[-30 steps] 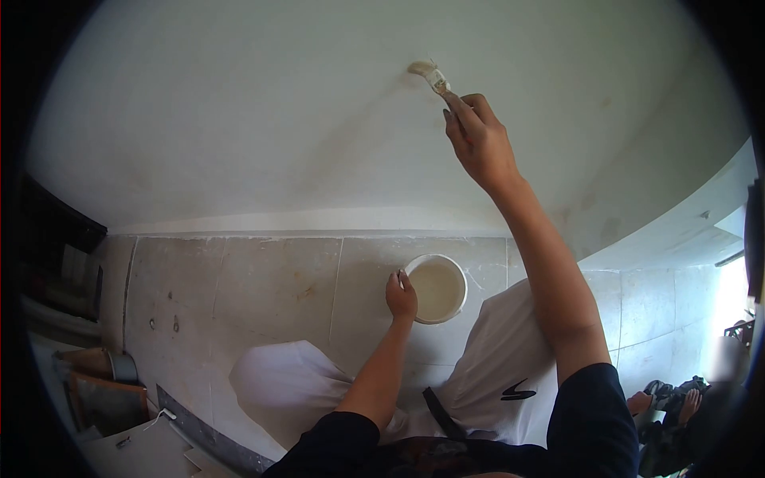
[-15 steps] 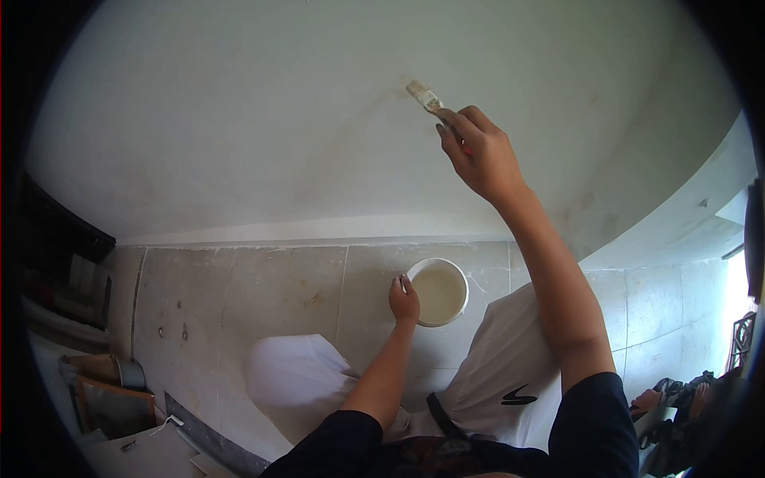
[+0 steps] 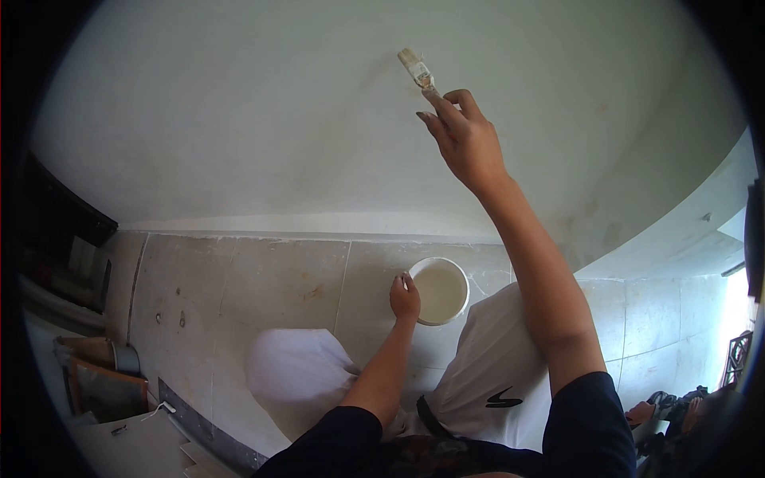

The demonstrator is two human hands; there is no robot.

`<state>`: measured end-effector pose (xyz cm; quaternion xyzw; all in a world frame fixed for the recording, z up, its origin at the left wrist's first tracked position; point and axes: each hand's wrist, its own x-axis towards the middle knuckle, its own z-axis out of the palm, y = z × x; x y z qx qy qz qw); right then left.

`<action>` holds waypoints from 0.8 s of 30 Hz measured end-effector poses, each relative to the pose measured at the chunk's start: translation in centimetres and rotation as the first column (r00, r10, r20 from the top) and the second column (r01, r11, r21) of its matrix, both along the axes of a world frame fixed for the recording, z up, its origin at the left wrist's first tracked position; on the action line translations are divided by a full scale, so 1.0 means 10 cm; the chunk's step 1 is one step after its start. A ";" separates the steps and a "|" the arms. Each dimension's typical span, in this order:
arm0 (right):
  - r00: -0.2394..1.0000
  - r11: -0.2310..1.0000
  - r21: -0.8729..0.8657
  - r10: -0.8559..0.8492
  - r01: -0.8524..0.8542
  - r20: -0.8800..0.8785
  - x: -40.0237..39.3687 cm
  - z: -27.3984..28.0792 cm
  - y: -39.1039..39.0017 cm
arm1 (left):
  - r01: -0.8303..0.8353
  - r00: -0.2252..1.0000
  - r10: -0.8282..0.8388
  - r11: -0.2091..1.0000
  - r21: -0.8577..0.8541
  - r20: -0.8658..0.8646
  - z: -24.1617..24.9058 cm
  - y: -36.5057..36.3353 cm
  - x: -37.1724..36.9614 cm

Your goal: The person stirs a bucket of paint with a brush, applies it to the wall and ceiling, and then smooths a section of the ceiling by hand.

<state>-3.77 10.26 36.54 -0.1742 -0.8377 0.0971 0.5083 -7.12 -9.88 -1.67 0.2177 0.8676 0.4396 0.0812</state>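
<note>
My right hand [image 3: 468, 142] is closed round the handle of a flat paintbrush [image 3: 417, 68], raised in front of the pale wall [image 3: 239, 119]. The bristle end points up and to the left, right at the wall surface. Lower down, my left hand [image 3: 405, 297] grips the left rim of a white bucket [image 3: 465, 296], thumb uppermost. Whitish liquid [image 3: 438, 295] fills part of the bucket, which is between the wall's foot and my knees.
Grey floor tiles [image 3: 263, 279] run along the wall's base. A curved wall section [image 3: 677, 215] rises at the right. Dark shelving [image 3: 64, 215] and an orange-edged box [image 3: 107, 390] stand at the left. Dark, mixed items [image 3: 677, 414] lie at the lower right.
My right hand has moved up and slightly left along the wall with the paintbrush. My left hand stays at the bucket's rim.
</note>
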 end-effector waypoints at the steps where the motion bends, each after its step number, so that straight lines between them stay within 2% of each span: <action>1: 1.000 0.999 0.032 -0.007 0.007 -0.008 -0.05 -0.02 0.02 | 0.003 1.000 -0.003 1.000 0.001 -0.004 0.01 0.00 -0.01; 2: 1.000 0.998 0.065 -0.013 0.014 -0.015 -0.08 -0.06 0.05 | 0.005 1.000 -0.005 1.000 0.003 -0.008 0.00 0.00 0.01; 5: 0.996 0.996 0.006 -0.088 0.088 -0.017 -0.22 -0.04 -0.02 | 0.002 1.000 -0.002 1.000 -0.008 -0.005 -0.01 0.00 0.01; 8: 0.996 0.996 0.000 -0.088 0.088 0.000 -0.37 0.00 -0.06 | 0.002 1.000 -0.002 1.000 -0.012 0.002 0.01 0.03 0.02; 9: 0.995 0.994 -0.056 -0.093 0.095 0.046 -0.39 0.02 -0.07 | -0.002 1.000 0.002 1.000 -0.012 0.000 0.01 0.02 0.02; 12: 0.985 0.989 0.007 -0.151 0.151 0.079 -0.42 0.00 -0.06 | -0.018 1.000 0.018 1.000 -0.009 -0.014 0.00 0.01 0.02; 15: 0.963 0.963 0.010 -0.270 0.270 0.013 -0.31 0.06 -0.02 | -0.009 1.000 0.010 1.000 0.013 -0.015 -0.03 0.00 0.01; 18: 0.962 0.962 0.037 -0.270 0.271 -0.042 -0.32 0.15 -0.01 | -0.008 0.999 0.008 1.000 0.004 -0.033 -0.07 0.00 0.01; 21: 0.984 0.975 0.154 -0.143 0.158 -0.104 -0.44 0.14 -0.08 | -0.012 1.000 0.012 1.000 -0.022 0.009 -0.02 -0.01 0.01; 24: 0.968 0.974 0.139 -0.200 0.180 0.150 -0.45 0.09 -0.13 | -0.011 1.000 0.011 1.000 0.002 -0.017 -0.04 -0.01 0.00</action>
